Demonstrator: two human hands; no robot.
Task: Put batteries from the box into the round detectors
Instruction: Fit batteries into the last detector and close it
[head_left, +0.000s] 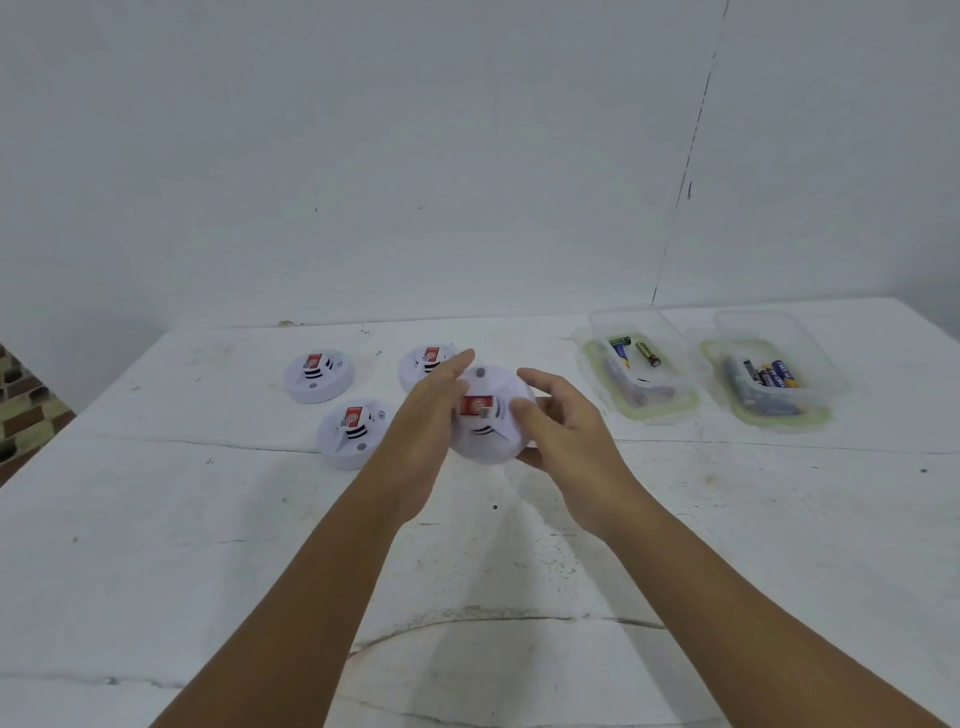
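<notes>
A round white detector (491, 415) with a red label is held above the table between both hands. My right hand (561, 431) grips its right side, fingers curled round the rim and thumb on top. Stretched straight across the detector's left side are the fingers of my left hand (423, 431). Three more detectors lie on the table: one at the back left (318, 375), one nearer (353, 432), one (423, 364) partly hidden behind my left hand. Two clear boxes stand at the right: the left box (636, 369) and the right box (769, 379) each hold several batteries.
The white table (208, 519) is scuffed and cracked, with its left edge near a tiled floor (26, 410). A white wall (415, 156) rises just behind the table. Each box's clear lid lies behind it.
</notes>
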